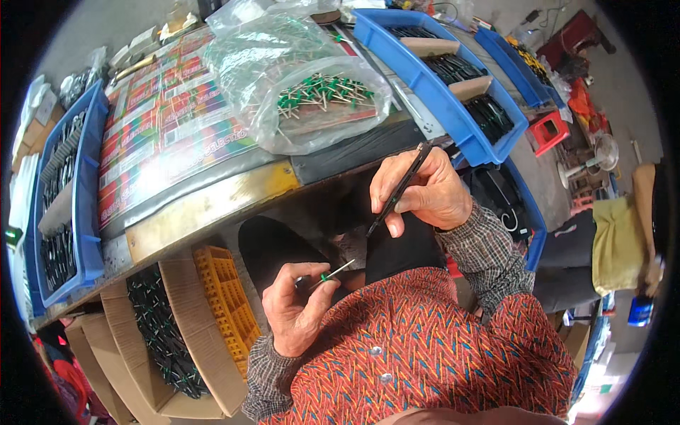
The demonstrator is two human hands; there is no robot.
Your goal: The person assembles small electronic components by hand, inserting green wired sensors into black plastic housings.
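Observation:
Between the thumb and fingers of my left hand [296, 308] is a small green-and-metal pin [338, 271], its thin shaft pointing up to the right. Higher and to the right, my right hand [425, 188] pinches a slim black pen-like piece [402, 185], tilted with its lower tip toward my lap. The two held pieces are apart. On the table ahead lies an open clear plastic bag [283, 134] with many loose green-and-metal pins [326, 93] spilling toward its mouth.
A blue tray [506, 149] of black pieces stands at the right, another blue tray [91, 248] at the left. Below the table edge [212, 202] are a cardboard box [188, 312] of black-and-green pieces and an orange crate [225, 297]. Another person [609, 244] is at the far right.

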